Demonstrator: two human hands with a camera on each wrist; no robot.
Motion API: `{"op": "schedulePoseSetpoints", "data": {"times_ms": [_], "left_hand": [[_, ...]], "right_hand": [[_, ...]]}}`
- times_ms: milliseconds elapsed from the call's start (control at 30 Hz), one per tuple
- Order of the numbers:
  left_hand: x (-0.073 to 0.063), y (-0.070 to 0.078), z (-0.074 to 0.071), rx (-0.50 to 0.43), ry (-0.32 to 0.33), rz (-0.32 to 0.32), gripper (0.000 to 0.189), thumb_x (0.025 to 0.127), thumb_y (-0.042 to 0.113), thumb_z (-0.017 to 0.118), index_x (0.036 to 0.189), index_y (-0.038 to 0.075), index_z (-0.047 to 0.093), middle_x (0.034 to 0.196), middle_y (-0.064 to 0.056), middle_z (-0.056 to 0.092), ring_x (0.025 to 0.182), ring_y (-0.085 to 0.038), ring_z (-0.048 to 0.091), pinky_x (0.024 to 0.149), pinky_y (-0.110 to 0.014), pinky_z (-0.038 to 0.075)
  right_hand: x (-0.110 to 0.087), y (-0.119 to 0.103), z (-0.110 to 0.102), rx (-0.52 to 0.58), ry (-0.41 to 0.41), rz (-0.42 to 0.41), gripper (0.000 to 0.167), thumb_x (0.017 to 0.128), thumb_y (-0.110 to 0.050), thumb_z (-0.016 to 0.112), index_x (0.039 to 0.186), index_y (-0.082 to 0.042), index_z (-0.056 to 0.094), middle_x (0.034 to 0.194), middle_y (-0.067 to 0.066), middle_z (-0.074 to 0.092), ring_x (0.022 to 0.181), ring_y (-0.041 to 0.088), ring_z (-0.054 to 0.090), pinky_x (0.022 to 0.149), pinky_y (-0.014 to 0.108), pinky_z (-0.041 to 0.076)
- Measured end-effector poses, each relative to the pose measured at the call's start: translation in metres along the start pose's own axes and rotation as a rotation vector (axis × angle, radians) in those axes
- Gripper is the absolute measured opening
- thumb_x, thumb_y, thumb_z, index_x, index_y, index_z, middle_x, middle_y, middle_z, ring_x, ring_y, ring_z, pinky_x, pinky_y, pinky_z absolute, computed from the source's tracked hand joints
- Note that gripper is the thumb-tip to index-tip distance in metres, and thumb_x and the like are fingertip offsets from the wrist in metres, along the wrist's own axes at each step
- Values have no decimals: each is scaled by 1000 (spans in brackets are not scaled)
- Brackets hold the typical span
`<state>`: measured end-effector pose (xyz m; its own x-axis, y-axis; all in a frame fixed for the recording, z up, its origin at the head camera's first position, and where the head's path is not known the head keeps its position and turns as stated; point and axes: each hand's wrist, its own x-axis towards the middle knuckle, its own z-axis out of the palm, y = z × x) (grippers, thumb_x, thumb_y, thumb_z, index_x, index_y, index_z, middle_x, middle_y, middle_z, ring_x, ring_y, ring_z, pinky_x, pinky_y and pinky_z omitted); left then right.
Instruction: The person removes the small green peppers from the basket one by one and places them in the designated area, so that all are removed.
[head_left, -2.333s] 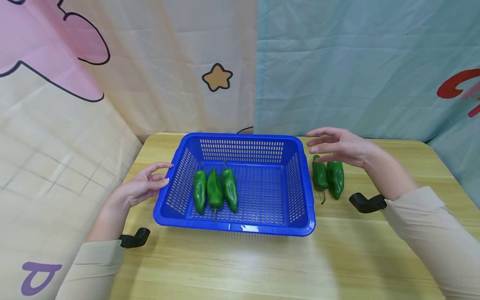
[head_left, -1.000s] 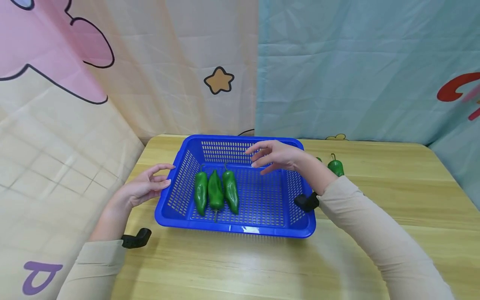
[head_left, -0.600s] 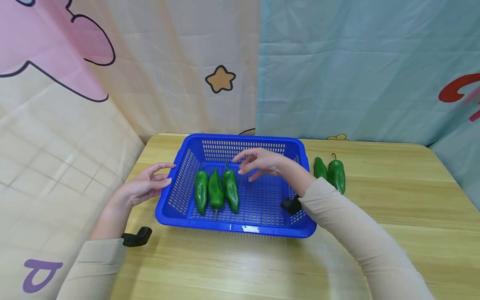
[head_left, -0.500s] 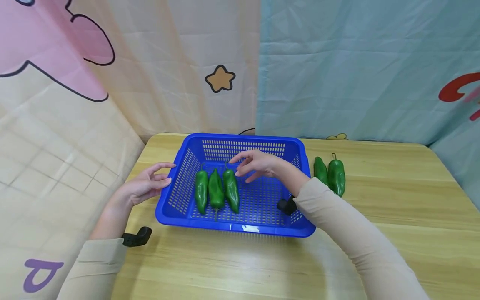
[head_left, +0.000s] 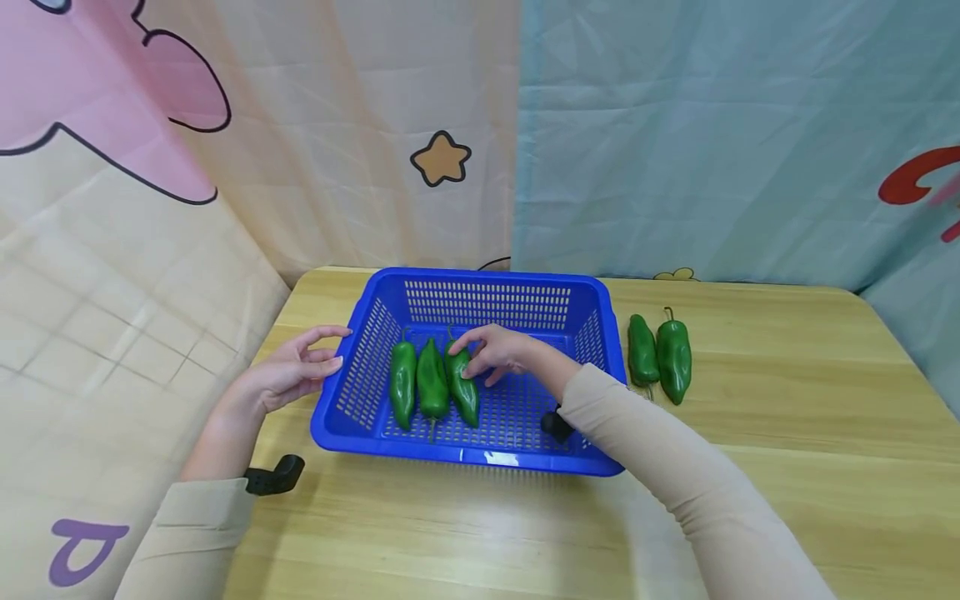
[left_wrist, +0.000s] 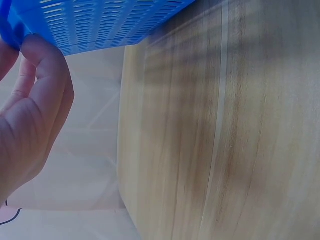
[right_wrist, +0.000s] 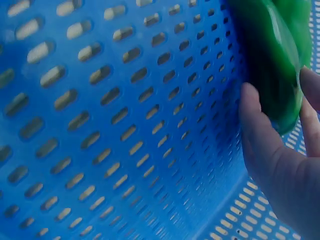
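Pepper, long and glossy green [head_left: 463, 393], is seated in the slotted blue plastic basket [head_left: 450, 453], axis near 12-to-6, at 7 o'clock from the nearer right hand [head_left: 498, 348], whose fingers are curled round it. Left hand's [head_left: 296, 367] are set on the 9 o'clock rim; pinched or not, can't be told. No brands spotted; purple letter-like mark [head_left: 88, 552] at 8 o'clock can't be read.

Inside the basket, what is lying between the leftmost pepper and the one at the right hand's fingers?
In the head view, the middle pepper lies between the leftmost pepper and the third pepper at the right hand.
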<state>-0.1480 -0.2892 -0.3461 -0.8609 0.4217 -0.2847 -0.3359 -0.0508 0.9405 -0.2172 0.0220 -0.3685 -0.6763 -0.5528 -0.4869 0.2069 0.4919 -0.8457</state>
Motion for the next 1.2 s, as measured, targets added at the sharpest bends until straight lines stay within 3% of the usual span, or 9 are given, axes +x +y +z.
{"op": "schedulePoseSetpoints", "data": {"times_ms": [300, 867, 1200], "left_hand": [[0, 0, -1, -18, -15, 2, 34, 93, -3, 50, 120, 17, 44, 94, -7, 66, 82, -19, 67, 74, -31, 56], [1, 0, -3, -11, -25, -1, 35, 93, -3, 51, 120, 19, 44, 96, -7, 65, 83, -19, 66, 75, -30, 56], [1, 1, -2, -15, -25, -5, 34, 93, -3, 50, 120, 18, 43, 97, -7, 65, 85, -19, 66, 76, -31, 55]], "right_hand": [[7, 3, 9, 39, 27, 3, 49, 75, 15, 66, 119, -6, 60, 95, 12, 55, 81, 22, 61, 67, 37, 57], [1, -6, -1, 107, -2, -6, 48, 77, 18, 62, 119, -5, 59, 109, 18, 53, 90, 25, 59, 68, 36, 57], [-8, -16, -7, 171, -30, -51, 50, 79, 19, 59, 124, -3, 54, 105, 17, 54, 92, 26, 59, 74, 38, 56]]}}
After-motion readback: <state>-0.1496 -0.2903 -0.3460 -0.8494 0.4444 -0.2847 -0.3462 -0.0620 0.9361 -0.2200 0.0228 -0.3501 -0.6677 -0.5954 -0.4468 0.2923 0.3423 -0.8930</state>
